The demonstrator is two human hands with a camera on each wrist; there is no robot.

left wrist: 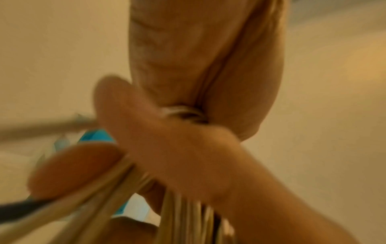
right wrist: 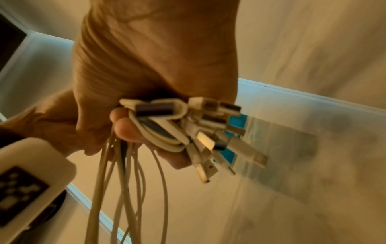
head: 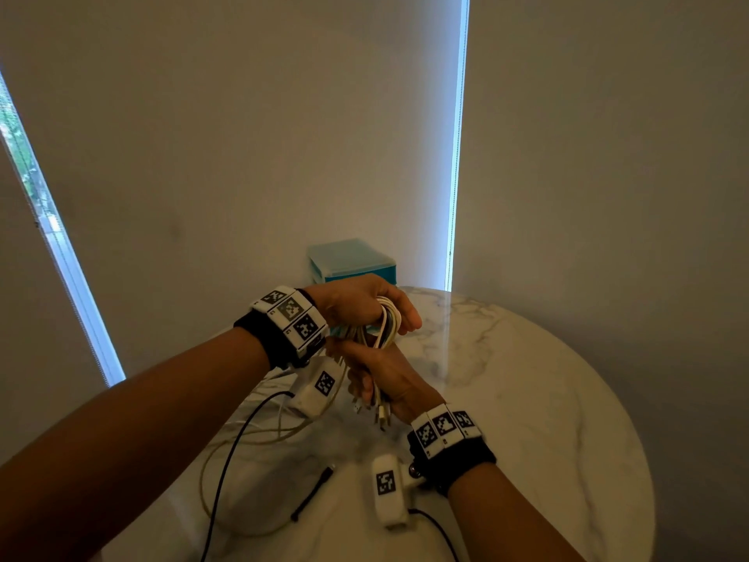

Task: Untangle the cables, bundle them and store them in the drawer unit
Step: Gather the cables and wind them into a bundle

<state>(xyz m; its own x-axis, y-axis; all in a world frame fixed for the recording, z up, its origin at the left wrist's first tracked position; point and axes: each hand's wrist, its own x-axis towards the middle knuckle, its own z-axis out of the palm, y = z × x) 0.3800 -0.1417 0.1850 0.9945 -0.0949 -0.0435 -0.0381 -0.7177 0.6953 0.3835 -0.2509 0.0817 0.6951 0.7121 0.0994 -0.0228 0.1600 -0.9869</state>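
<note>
Both hands hold one bundle of white cables (head: 386,323) above the marble table (head: 527,379). My left hand (head: 360,306) grips the bundle's looped far end. My right hand (head: 389,385) grips the near end, where several USB plugs (right wrist: 211,132) stick out of its fist (right wrist: 156,66). Loose cable strands (right wrist: 125,189) hang below that fist. The left wrist view is blurred; it shows my left palm (left wrist: 198,57) around the cable loop (left wrist: 183,113). The teal drawer unit (head: 350,259) stands at the table's far edge, just behind the hands, with its drawers shut.
A cream cable (head: 227,440) lies in loose loops on the table's left side. A short black strap (head: 312,494) lies near the front edge. Thin black leads (head: 231,452) run from the wrist cameras. Closed blinds (head: 283,135) stand behind the table.
</note>
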